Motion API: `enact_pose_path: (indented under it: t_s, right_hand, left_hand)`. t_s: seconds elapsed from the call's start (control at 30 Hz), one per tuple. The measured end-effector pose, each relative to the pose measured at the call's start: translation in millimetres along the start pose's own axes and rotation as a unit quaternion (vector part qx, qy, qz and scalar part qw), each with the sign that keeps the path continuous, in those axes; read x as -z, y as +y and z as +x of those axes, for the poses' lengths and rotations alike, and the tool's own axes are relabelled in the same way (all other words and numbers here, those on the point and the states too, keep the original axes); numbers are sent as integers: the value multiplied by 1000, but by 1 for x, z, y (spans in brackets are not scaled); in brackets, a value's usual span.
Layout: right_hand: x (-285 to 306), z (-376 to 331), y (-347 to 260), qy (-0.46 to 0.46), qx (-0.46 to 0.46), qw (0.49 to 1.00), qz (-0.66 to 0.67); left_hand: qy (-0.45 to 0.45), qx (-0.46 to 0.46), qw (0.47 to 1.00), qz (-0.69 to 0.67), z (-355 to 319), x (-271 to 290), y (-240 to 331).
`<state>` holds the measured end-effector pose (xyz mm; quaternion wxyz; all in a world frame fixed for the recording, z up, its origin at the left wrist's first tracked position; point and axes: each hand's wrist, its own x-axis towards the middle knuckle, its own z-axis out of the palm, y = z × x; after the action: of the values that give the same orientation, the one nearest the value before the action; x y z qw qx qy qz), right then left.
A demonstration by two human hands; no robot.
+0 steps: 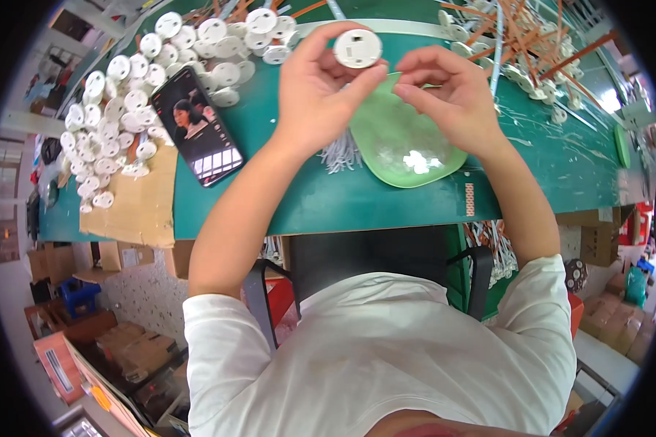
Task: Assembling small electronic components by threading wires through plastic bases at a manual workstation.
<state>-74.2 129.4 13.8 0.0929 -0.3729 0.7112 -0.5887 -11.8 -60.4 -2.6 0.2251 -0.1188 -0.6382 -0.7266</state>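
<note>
Raised over the bench, my left hand [307,102] grips a white round plastic disc [357,48] between thumb and fingers. A small dark slot shows on the disc's upward face. Just to its right, my right hand [455,98] has its thumb and fingertips brought together; whatever they pinch, if anything, is too small to make out. Below the hands lies a shallow light-green dish [381,156] with a shiny, greyish middle. A bunch of thin pale wires [340,154] rests beside the dish's left edge, partly beneath my left wrist.
Many similar white discs [116,109] are heaped at the left, some over a cardboard sheet [146,197]. A phone [197,127] playing a video lies between the heap and my left arm. At the far right sits a tangle of brown and grey strips [521,44] with white pieces.
</note>
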Motion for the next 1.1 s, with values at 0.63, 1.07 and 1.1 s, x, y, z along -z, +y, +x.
enact_pose_path:
  t_s: [0.63, 1.07, 1.1]
  right_hand:
    - [-5, -9, -10, 94, 62, 994, -16]
    - [-11, -11, -9, 97, 3, 995, -22]
    - [-8, -13, -8, 90, 55, 991, -79]
  left_hand:
    - [-101, -28, 993, 63, -4, 1, 1]
    - [-26, -47, 995, 86, -3, 2, 4]
    - [-34, -51, 995, 82, -3, 1, 3]
